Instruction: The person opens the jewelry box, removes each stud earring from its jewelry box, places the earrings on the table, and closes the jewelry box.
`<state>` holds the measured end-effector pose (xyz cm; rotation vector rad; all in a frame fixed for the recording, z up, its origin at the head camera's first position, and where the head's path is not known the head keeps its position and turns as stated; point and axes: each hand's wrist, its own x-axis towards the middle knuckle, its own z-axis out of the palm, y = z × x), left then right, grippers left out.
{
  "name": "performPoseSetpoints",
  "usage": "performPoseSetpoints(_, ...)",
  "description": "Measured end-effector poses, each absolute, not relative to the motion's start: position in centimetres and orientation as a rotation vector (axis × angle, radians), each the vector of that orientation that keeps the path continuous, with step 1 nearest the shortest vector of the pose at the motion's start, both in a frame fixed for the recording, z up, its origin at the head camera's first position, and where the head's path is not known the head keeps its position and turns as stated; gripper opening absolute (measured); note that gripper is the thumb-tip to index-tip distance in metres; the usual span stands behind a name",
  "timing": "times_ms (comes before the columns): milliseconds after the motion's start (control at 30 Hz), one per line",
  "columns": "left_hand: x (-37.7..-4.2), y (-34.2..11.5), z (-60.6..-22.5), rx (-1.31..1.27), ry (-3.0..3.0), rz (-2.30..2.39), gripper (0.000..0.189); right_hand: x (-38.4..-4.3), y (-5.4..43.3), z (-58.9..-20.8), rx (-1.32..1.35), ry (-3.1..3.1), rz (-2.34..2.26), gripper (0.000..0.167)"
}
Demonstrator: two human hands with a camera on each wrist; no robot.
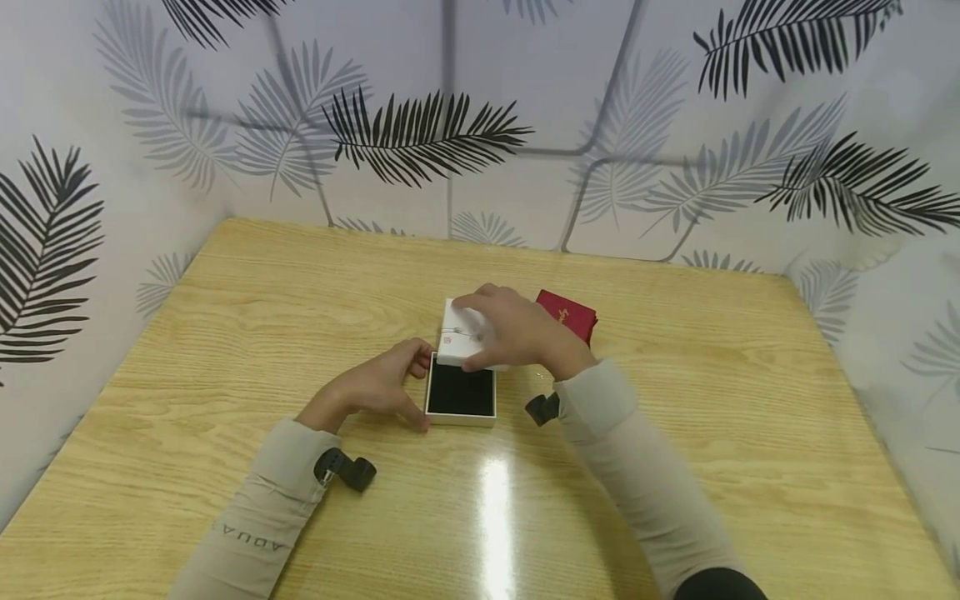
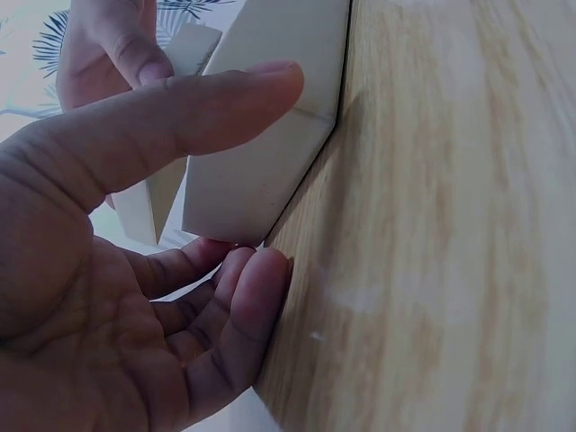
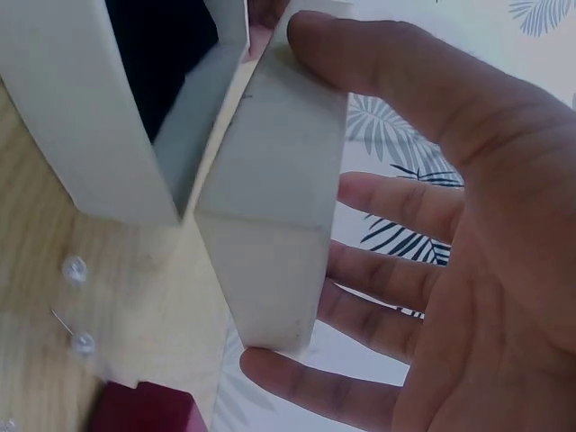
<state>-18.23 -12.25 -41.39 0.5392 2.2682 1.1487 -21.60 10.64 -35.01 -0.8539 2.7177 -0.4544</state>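
A white box base (image 1: 461, 419) with a black lining (image 1: 461, 392) lies open on the table. My left hand (image 1: 382, 382) holds its left side, the thumb (image 2: 243, 103) along the outer wall and the fingers curled at the far corner. Above the base's far part, my right hand (image 1: 513, 329) grips the white box lid (image 1: 452, 340), which is tilted and has printing on top. In the right wrist view, the thumb and fingers span the lid (image 3: 270, 171), close beside the base's rim (image 3: 171, 193).
A red box or case (image 1: 567, 315) with gold lettering lies behind my right hand. Small clear bead-like pieces (image 3: 75, 269) lie on the wooden table (image 1: 712, 400), one beside a thin pin. A leaf-patterned covering (image 1: 487, 192) rises behind the table's far edge.
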Motion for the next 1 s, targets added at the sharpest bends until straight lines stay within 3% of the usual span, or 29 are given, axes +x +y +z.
performPoseSetpoints(1000, -18.2, -12.3, -41.4, 0.581, 2.263, 1.143, 0.09, -19.6, 9.9, -35.8, -0.878, 2.722, -0.473, 0.081)
